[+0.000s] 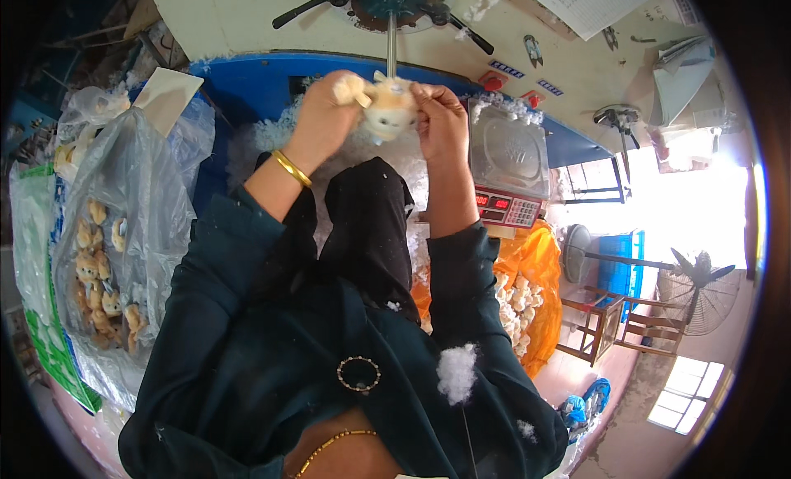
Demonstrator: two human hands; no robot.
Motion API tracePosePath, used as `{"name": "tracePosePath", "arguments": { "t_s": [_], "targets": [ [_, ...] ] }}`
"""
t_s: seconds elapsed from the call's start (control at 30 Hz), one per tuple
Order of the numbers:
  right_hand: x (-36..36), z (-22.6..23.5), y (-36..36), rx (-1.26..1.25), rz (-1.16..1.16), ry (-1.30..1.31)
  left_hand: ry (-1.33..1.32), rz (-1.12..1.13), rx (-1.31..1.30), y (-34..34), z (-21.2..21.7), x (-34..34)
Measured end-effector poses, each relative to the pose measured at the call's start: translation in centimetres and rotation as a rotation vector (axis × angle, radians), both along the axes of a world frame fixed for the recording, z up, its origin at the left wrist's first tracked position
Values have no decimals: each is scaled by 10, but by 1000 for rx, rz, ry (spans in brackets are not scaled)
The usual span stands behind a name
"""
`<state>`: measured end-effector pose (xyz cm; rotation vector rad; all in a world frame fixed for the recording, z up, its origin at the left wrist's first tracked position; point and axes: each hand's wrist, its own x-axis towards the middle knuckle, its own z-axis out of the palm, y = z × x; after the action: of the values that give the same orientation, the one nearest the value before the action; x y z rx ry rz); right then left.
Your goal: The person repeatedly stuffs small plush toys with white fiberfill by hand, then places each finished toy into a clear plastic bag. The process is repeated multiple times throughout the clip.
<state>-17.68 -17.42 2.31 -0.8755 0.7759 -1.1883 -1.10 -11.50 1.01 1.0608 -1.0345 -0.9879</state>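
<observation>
both hands grip the small plush toy (pixel 387 108), left hand (pixel 328 108) and right hand (pixel 441 116) fingers closed around it, at the metal nozzle (pixel 391 46). keep the toy's opening aligned with the nozzle; hold firmly. scale (pixel 507 170) stands beyond.

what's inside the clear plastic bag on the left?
The clear plastic bag holds small tan-and-cream plush toys, stacked along its lower part. Glare and folds in the plastic hide the upper part, so a count isn't possible.

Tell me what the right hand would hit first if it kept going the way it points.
The right hand already grips the small plush toy; beyond it, probably the metal nozzle tube on the machine, though depth is unclear.
</observation>
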Motion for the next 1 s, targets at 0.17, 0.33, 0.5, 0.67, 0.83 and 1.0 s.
{"name": "tracePosePath", "arguments": {
  "t_s": [0.17, 0.33, 0.5, 0.67, 0.83, 1.0],
  "targets": [
    [-9, -6, -12, 52, 31, -55, -47, 57, -62, 7, 1, -15],
    [22, 14, 37, -137, -77, 105, -114, 155, -152, -12, -26, 19],
    [25, 4, 13, -134, -133, 33, -109, 180, -86, -15, -13, 14],
    [13, -4, 16, -111, -103, -23, -365, 306, -212, 12, -3, 0],
    [0, 5, 31, -164, -40, 46, -41, 155, -40, 25, -4, -6],
    [-80, 21, 52, -317, 153, 679, 544, -305, 185, 38, 2, 14]
  ]
}}
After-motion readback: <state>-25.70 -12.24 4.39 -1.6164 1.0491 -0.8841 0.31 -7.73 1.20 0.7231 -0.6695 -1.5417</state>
